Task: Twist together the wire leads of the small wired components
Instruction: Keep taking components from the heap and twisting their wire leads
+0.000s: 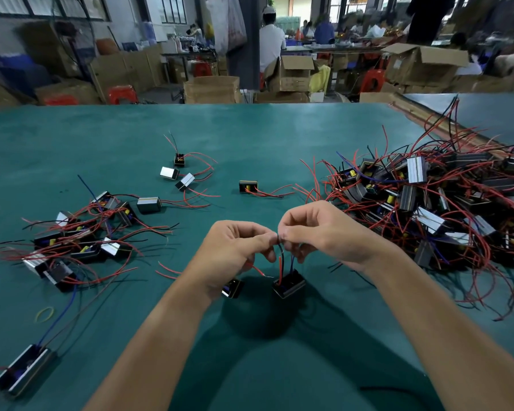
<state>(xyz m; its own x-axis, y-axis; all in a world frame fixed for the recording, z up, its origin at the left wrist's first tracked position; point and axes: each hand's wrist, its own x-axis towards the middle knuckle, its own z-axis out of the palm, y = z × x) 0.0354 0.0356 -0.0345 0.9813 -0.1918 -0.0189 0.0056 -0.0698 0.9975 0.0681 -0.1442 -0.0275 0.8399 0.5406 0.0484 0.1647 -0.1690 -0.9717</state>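
Both hands meet over the near middle of the green bench (250,137). The left hand (235,250) and the right hand (327,232) each have thumb and fingers (264,241) curled in, pinching the top of the same wire leads (282,259), fingertips almost touching one another. The black, red and blue leads run nearly straight down from that pinch to a small black component (290,284) just below the hands. Its long axis lies from near-left to far-right, with the lead side facing up toward the fingers. Whether it rests on the bench or hangs just above it cannot be told.

A second component (233,289) sits just left of it, partly under the left wrist, with a red lead (260,272) rising to the left hand.

A large heap of components (428,203) with tangled red and black wires fills the right side. A smaller cluster (80,241) lies at the left, and a lone component (247,186) lies beyond the hands. A yellow rubber band (44,314) lies at the near left, with a longer unit (21,370) nearer still.
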